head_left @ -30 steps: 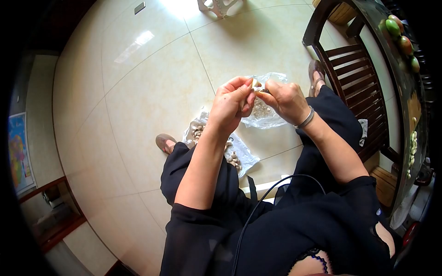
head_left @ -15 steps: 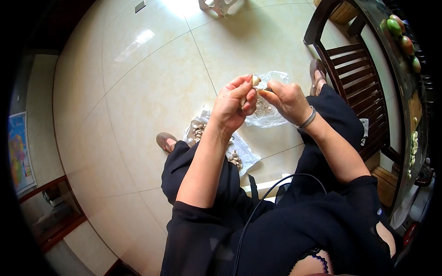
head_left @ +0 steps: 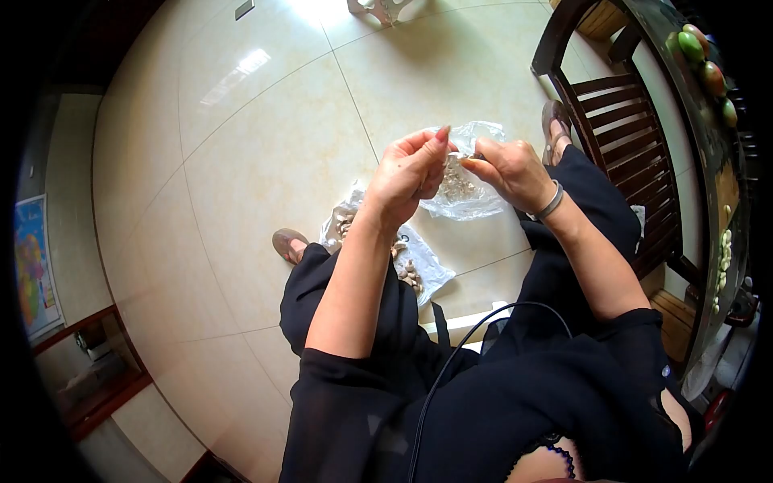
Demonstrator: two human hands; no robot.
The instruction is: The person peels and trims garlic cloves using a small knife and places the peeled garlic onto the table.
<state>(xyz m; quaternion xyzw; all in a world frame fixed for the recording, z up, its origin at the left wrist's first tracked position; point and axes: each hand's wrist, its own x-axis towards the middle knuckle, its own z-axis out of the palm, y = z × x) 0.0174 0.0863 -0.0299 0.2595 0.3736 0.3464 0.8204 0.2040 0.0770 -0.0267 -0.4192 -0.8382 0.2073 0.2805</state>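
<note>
My left hand [head_left: 408, 173] is closed in front of me, its thumb pressed against bent fingers. It holds a garlic clove, now mostly hidden by the fingers. Close beside it, my right hand [head_left: 515, 169] is closed with the thumb pointing at the left fingertips. A small dark thing, perhaps a knife, shows in its grip; its kind is unclear. Below the hands, a clear plastic bag [head_left: 485, 203] on the floor holds pale scraps that look like garlic skins. Several unpeeled garlic cloves [head_left: 410, 277] lie on a white plastic bag [head_left: 435, 272] nearer my legs.
A dark slatted wooden chair [head_left: 616, 121] stands to the right. Behind it, a dark table [head_left: 729, 181] carries mangoes [head_left: 712, 79] and a row of pale peeled cloves [head_left: 725, 262]. A black cable [head_left: 451, 362] crosses my lap. A stool's feet [head_left: 382, 10] show at the far edge.
The pale clove that stuck up from my left fingertips is now largely covered, and my left thumb has straightened upward. My right hand has shifted slightly right.
</note>
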